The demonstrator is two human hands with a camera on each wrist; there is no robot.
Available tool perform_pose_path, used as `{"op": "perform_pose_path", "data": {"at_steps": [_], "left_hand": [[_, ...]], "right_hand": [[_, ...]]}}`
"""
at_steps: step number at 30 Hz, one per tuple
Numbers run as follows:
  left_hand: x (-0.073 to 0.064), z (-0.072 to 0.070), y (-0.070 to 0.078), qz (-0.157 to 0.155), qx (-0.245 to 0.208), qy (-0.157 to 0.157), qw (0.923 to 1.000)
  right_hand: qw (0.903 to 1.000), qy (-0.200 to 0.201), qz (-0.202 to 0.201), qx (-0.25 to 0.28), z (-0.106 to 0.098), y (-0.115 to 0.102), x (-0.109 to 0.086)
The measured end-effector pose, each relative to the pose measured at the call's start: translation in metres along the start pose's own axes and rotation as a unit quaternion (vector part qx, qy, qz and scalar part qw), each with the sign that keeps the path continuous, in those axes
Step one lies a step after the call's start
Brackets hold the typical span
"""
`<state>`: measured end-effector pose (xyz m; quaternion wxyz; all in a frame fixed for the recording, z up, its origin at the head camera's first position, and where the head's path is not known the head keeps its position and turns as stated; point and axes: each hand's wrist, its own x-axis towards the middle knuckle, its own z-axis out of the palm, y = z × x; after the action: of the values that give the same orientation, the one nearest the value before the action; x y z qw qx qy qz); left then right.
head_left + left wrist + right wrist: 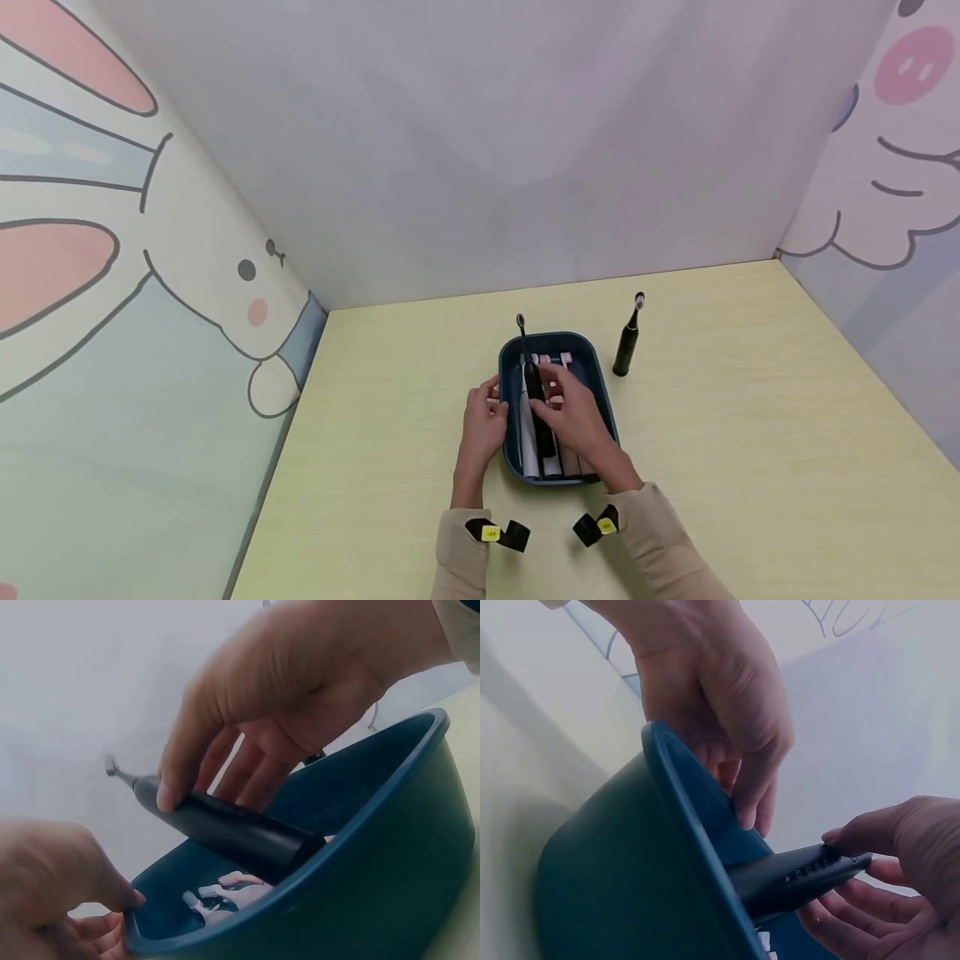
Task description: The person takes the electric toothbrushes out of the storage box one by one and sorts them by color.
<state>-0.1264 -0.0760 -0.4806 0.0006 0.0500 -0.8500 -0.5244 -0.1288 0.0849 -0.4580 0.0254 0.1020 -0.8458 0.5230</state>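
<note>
My right hand (573, 412) grips a black electric toothbrush (534, 387) by its handle, tilted with the head up and the base down in a dark blue basin (606, 390). In the right wrist view, the thumb and fingers pinch the handle (795, 881), whose row of small marks shows. My left hand (483, 425) pinches the basin's left rim, thumb (124, 896) on its edge. Inside the basin lie several white and pink electric toothbrushes (528, 446), side by side with heads toward the far end.
Another black electric toothbrush (627, 342) stands upright on the pale wooden table (375, 417), right of the basin. A white wall (525, 167) rises behind the table, with cartoon-printed panels (217, 275) at both sides.
</note>
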Motion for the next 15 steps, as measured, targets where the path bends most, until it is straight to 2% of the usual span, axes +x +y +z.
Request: {"op": "perform_pose_path", "data": {"at_steps": [15], "left_hand": [[-0.001,-0.001,0.001,-0.002,-0.002,-0.004,1.0]], "right_hand": [[0.997,0.063,-0.042,0.014,-0.021,-0.009,0.0]]}}
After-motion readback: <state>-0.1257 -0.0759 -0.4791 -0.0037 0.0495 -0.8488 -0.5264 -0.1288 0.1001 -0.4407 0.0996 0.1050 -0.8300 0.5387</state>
